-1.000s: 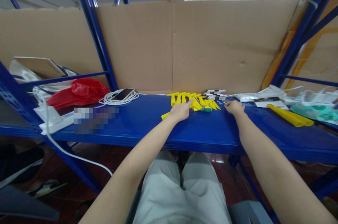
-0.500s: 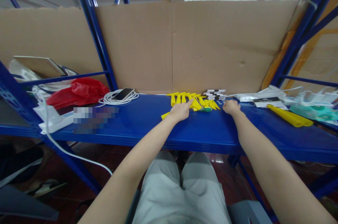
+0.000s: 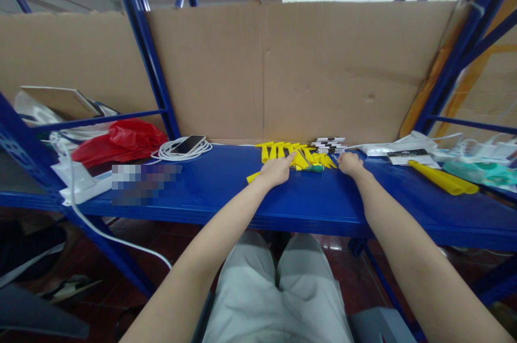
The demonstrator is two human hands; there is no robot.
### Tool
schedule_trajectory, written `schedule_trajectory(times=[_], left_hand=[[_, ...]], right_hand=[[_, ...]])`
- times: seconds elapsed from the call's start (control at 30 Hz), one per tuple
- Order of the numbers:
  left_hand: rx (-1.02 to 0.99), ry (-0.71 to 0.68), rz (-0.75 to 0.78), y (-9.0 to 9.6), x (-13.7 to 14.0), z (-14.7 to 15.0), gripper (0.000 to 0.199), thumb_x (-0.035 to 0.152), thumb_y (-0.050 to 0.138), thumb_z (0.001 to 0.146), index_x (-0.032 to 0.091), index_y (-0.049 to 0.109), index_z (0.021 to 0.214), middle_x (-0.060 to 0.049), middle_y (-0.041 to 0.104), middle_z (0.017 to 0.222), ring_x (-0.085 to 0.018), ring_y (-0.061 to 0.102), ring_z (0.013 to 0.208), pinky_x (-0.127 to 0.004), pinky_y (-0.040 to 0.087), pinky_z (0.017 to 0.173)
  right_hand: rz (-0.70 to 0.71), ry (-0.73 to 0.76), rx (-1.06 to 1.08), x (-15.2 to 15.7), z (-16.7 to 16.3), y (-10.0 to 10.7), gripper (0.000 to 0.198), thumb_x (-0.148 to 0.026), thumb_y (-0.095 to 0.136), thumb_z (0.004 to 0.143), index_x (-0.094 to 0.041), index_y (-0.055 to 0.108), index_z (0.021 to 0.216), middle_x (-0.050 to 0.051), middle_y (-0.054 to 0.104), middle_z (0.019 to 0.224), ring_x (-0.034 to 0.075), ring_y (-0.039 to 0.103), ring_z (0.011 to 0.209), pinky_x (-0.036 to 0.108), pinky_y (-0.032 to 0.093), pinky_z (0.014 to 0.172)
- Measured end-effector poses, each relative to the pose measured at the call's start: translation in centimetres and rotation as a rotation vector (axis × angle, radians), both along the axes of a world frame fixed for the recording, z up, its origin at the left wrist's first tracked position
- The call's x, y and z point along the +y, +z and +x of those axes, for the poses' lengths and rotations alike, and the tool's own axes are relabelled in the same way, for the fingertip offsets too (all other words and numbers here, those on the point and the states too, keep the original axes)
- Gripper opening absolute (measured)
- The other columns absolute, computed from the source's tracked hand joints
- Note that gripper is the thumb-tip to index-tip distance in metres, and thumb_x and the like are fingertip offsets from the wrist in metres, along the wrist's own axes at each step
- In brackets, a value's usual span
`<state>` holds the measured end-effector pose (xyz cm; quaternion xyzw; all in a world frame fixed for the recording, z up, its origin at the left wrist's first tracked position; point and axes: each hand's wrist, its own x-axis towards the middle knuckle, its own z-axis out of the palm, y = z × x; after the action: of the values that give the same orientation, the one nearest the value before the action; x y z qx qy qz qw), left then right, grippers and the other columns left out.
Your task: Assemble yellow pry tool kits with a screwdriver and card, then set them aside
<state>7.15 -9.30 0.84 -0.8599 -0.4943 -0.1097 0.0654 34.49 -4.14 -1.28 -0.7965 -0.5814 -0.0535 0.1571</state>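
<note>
My left hand [image 3: 277, 172] is on the table beside a spread of yellow plastic pieces [image 3: 278, 150]. Its index finger stretches along a yellow plastic piece [image 3: 299, 161], and the other fingers curl in around it, partly hidden. Another yellow end [image 3: 252, 177] shows behind the wrist. To the right, my right hand [image 3: 350, 164] is closed, fingertips low on the table by small items too tiny to name; what it pinches, if anything, is hidden. Between the hands lies a green handle [image 3: 315, 168], like a screwdriver's. Behind stands a stack of black-and-white flat pieces [image 3: 329, 145].
A phone [image 3: 193, 144] rests on a coiled white cable [image 3: 169, 150] at left, near a red plastic bag [image 3: 125, 139]. Yellow tubes [image 3: 444, 177], a turquoise bundle [image 3: 480, 170] and white packets [image 3: 398, 145] lie right. Cardboard [image 3: 315, 68] backs the blue table [image 3: 226, 192].
My right hand has shifted slightly left, toward the yellow pieces, with its fingertips closer to the small items. My left hand has stayed in place.
</note>
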Motion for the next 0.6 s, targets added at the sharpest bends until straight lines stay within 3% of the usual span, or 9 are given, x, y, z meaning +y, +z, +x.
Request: schedule_trajectory(times=[0.2, 0.43, 0.6], left_hand=[[-0.004, -0.006, 0.002, -0.1, 0.1, 0.0, 0.063, 0.015, 0.034, 0.092, 0.022, 0.024, 0.154, -0.017, 0.06, 0.13, -0.03, 0.059, 0.116, -0.047, 0.045, 0.097], [-0.002, 0.003, -0.011, 0.0, 0.1, 0.0, 0.065, 0.016, 0.035, 0.092, 0.023, 0.022, 0.155, -0.017, 0.06, 0.13, -0.03, 0.059, 0.115, -0.046, 0.046, 0.096], [-0.009, 0.005, -0.014, 0.1, 0.1, 0.0, 0.064, 0.017, 0.035, 0.092, 0.024, 0.024, 0.154, -0.017, 0.06, 0.131, -0.031, 0.06, 0.115, -0.046, 0.045, 0.096]], right_hand=[[0.141, 0.148, 0.002, -0.4, -2.0, 1.3, 0.023, -0.012, 0.047, 0.084, -0.016, 0.066, 0.097, 0.016, 0.066, 0.109, 0.028, 0.058, 0.109, 0.037, 0.046, 0.09], [0.397, 0.519, 0.097, -0.6, -5.2, 1.9, 0.016, -0.013, 0.046, 0.082, -0.019, 0.061, 0.085, 0.011, 0.067, 0.098, 0.025, 0.059, 0.099, 0.037, 0.045, 0.091], [0.425, 0.625, 0.152, -1.3, -6.5, 2.0, 0.012, -0.013, 0.047, 0.081, -0.02, 0.057, 0.081, 0.01, 0.065, 0.093, 0.024, 0.057, 0.095, 0.037, 0.044, 0.09]])
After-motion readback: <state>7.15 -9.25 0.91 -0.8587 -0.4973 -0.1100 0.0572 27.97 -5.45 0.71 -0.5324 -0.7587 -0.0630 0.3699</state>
